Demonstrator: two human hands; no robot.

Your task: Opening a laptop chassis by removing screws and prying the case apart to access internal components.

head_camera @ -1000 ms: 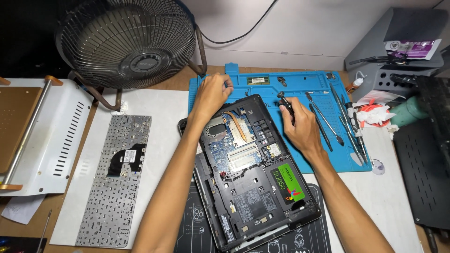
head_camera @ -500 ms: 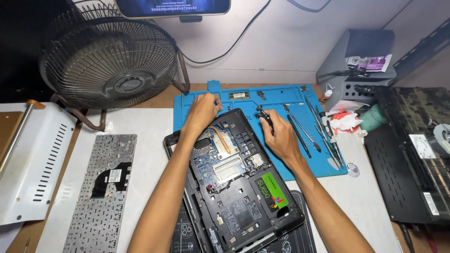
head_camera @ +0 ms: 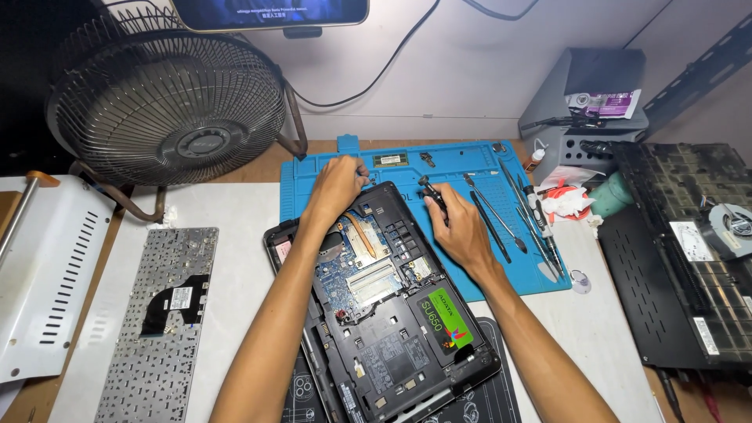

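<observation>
An opened black laptop base (head_camera: 384, 313) lies tilted on the desk, its circuit board, copper heat pipe and a black drive with a green label (head_camera: 448, 319) exposed. My left hand (head_camera: 337, 186) rests on the laptop's far left corner, fingers curled against the edge. My right hand (head_camera: 454, 223) sits at the far right corner and grips a small black tool (head_camera: 432, 191) by its handle. The tool's tip is hidden behind the hand.
A blue work mat (head_camera: 439, 168) under the laptop holds tweezers and drivers (head_camera: 525, 215). A loose keyboard (head_camera: 160, 321) lies at left beside a white metal cover (head_camera: 47, 274). A black fan (head_camera: 168, 98) stands behind. Another dismantled laptop (head_camera: 689, 258) lies at right.
The view has tilted up and closed in. Both hands stay at the laptop's far corners; the right hand still holds the black tool.
</observation>
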